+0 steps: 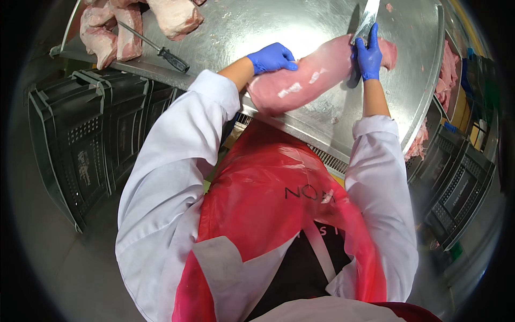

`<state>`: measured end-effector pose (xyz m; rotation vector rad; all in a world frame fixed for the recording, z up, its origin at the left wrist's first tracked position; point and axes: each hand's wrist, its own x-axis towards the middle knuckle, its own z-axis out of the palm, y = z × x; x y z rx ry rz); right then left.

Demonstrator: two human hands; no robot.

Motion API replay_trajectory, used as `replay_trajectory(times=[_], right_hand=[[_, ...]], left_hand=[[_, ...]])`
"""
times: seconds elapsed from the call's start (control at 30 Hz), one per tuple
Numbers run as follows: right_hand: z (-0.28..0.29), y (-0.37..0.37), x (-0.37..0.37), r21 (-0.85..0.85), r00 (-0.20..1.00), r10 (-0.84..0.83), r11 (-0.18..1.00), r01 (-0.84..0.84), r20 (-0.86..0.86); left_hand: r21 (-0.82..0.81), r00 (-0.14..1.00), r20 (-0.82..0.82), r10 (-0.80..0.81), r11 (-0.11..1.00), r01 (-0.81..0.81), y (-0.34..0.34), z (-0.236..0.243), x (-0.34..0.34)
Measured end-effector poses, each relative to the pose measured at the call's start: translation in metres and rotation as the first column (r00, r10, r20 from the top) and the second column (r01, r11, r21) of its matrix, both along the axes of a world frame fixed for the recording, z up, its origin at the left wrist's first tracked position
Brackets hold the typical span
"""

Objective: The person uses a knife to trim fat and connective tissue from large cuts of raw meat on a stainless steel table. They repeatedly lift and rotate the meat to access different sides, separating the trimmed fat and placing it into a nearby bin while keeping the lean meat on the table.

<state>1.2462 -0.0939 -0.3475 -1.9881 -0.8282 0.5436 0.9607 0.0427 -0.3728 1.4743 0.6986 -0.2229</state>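
Note:
A long, pale pink pork loin (306, 86) lies across the metal table (257, 32), its left end at the near edge. My left hand (271, 59), in a blue glove, is closed with curled fingers on the loin's far edge, near that left end. Over the right part of the loin, my right hand (369, 59), also gloved in blue, grips a knife (368, 20). The blade points away from me, and the handle is mostly hidden by the hand.
Several meat chunks (174, 19) sit at the table's far left, beside a sharpening steel (158, 48) with a black handle. Black crates (80, 129) stand below on the left, and another crate (456, 182) on the right. More meat (448, 75) lies beyond the right edge.

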Motion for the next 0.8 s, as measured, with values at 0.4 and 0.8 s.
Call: replay_trajectory(times=[0.4,0.8], right_hand=[[0.048,0.001,-0.039,-0.098,0.984,0.137,0.987,-0.127,0.112],[0.134,-0.109,-0.136,-0.441,0.782,0.354,0.673,-0.594,-0.514]], left_hand=[[0.103,0.948,0.138,0.286,0.948,-0.301,-0.068,0.037,0.007],[0.171,0.891,0.262,0.371,0.891,-0.421,-0.070,0.065,-0.007]])
